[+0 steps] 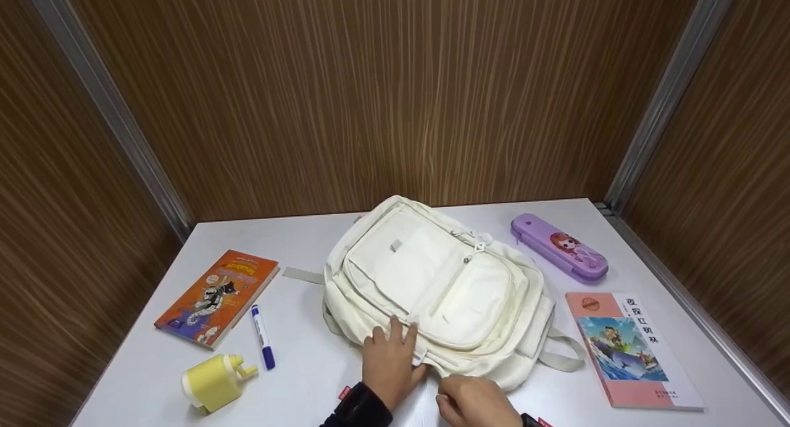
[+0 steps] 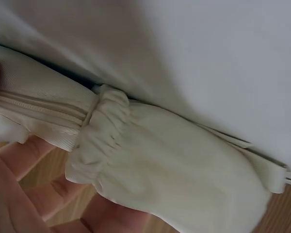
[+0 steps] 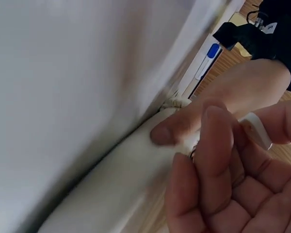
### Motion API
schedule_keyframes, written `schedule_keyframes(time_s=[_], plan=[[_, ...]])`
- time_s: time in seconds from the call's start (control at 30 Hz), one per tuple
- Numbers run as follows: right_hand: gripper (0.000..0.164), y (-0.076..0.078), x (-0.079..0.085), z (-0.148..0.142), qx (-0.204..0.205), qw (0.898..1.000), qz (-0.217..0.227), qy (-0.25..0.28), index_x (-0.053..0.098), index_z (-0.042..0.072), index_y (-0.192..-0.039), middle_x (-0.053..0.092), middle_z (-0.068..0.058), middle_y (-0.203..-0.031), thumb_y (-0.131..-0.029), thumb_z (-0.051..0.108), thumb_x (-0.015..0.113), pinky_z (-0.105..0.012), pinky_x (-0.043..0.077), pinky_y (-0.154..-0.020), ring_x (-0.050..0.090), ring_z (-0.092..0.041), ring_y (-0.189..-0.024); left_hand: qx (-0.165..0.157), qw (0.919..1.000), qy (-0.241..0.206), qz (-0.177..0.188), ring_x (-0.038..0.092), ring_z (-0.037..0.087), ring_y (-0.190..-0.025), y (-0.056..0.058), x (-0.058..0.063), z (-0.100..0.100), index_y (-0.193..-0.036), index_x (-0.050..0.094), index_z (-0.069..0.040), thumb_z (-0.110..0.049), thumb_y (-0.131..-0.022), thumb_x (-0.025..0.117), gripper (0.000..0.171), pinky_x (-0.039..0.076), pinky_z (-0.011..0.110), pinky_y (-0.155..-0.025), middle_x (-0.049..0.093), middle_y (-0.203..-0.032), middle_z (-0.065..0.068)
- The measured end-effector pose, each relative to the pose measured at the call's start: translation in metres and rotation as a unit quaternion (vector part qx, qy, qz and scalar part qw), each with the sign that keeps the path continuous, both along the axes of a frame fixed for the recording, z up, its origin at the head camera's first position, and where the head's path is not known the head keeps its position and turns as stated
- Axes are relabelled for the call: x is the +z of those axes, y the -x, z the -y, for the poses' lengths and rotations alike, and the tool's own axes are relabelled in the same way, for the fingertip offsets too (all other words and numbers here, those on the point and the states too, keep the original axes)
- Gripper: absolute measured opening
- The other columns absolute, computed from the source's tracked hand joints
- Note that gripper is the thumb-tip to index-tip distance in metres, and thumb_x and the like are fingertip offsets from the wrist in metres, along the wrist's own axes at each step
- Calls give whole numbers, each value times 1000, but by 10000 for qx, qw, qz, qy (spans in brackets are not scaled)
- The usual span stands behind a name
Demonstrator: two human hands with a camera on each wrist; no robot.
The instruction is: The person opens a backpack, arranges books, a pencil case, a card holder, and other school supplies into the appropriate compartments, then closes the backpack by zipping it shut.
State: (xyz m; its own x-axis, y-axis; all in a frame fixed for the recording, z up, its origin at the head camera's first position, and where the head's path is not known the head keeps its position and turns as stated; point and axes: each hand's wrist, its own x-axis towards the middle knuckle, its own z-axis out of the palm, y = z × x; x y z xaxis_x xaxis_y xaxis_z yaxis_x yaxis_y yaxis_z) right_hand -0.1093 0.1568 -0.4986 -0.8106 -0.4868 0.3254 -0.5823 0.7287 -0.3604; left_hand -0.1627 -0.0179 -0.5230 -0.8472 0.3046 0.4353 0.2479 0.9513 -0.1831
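A cream backpack (image 1: 426, 273) lies on its back on the white table. My left hand (image 1: 390, 360) presses on its near side, the fingers spread over the front panel and the thumb along the side; the left wrist view shows the fingers (image 2: 56, 194) beside a zipper (image 2: 39, 109) and a gathered side pocket (image 2: 174, 160). Just to the right, my right hand (image 1: 475, 401) is curled at the bag's near edge. In the right wrist view it pinches a small white zipper pull (image 3: 256, 130), partly hidden by the fingers.
Left of the bag lie an orange book (image 1: 219, 297), a blue-and-white marker (image 1: 262, 337) and a yellow bottle-like object with a spout (image 1: 213, 382). To the right are a purple pencil case (image 1: 558, 248) and a pink-and-white book (image 1: 636, 353). Wood-grain panels (image 1: 395, 94) enclose the table.
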Motion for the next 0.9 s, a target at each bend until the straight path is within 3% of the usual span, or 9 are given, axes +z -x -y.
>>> schedule_keyframes(time_s=[0.13, 0.23, 0.3, 0.4, 0.5, 0.6, 0.7, 0.77, 0.9], plan=[[22, 1, -2, -1, -327, 9990, -304, 24, 56, 21, -64, 46, 15, -56, -80, 15, 69, -16, 30, -47, 36, 3, -51, 305, 9991, 270, -152, 56, 25, -87, -7, 1, -14, -127, 64, -22, -73, -70, 66, 77, 47, 36, -65, 61, -124, 11], [23, 3, -3, -4, -451, 9989, -144, 59, 55, 21, -64, 44, 15, -56, -82, 16, 68, -17, 29, -48, 36, 3, -50, 397, 9979, 409, -321, 56, 24, -86, -11, 0, -19, -126, 64, -21, -76, -69, 64, 79, 45, 35, -64, 62, -123, 11], [22, 4, -3, -8, -460, 9989, 93, 62, 56, 22, -65, 43, 16, -55, -83, 17, 67, -17, 29, -48, 34, 3, -50, 288, 9975, 519, -387, 55, 23, -87, -13, 1, -18, -127, 64, -21, -77, -69, 63, 80, 45, 35, -66, 62, -123, 12], [21, 4, -5, -15, -417, 9981, 444, 86, 57, 23, -66, 43, 17, -55, -83, 17, 67, -17, 29, -48, 34, 4, -50, -152, 9962, 763, -402, 56, 23, -92, -13, 4, -7, -130, 62, -23, -73, -67, 68, 81, 45, 37, -74, 63, -124, 11], [20, 3, -4, -20, -345, 9971, 661, 115, 58, 23, -67, 44, 18, -56, -84, 16, 66, -16, 30, -47, 35, 5, -50, -731, 9931, 895, -203, 57, 25, -107, -5, 11, 16, -134, 58, -28, -66, -66, 74, 80, 46, 42, -89, 61, -129, 6], [18, 4, -1, -22, -288, 9970, 699, 166, 60, 22, -69, 46, 18, -57, -86, 16, 64, -17, 31, -48, 36, 5, -51, -1003, 9914, 806, 250, 50, 31, -129, 10, 19, 43, -141, 50, -34, -56, -66, 80, 83, 40, 51, -107, 54, -142, 3], [17, 5, 2, -22, -256, 9965, 766, 203, 63, 22, -70, 49, 18, -57, -87, 16, 63, -17, 32, -49, 37, 5, -52, -1015, 9906, 485, 781, 39, 36, -141, 26, 23, 64, -144, 45, -37, -45, -69, 81, 84, 30, 60, -114, 45, -151, 4], [16, 6, 3, -22, -242, 9958, 857, 234, 65, 21, -72, 50, 18, -58, -87, 16, 62, -18, 33, -50, 38, 5, -52, -970, 9901, 270, 974, 38, 37, -142, 32, 22, 71, -145, 45, -37, -45, -71, 80, 83, 28, 63, -114, 45, -152, 4], [15, 8, 6, -24, -308, 9955, 859, 245, 67, 20, -74, 50, 18, -59, -89, 17, 62, -18, 33, -51, 37, 5, -53, -842, 9918, 217, 934, 45, 35, -137, 33, 16, 71, -144, 46, -36, -56, -75, 72, 76, 31, 60, -113, 50, -148, 5]])
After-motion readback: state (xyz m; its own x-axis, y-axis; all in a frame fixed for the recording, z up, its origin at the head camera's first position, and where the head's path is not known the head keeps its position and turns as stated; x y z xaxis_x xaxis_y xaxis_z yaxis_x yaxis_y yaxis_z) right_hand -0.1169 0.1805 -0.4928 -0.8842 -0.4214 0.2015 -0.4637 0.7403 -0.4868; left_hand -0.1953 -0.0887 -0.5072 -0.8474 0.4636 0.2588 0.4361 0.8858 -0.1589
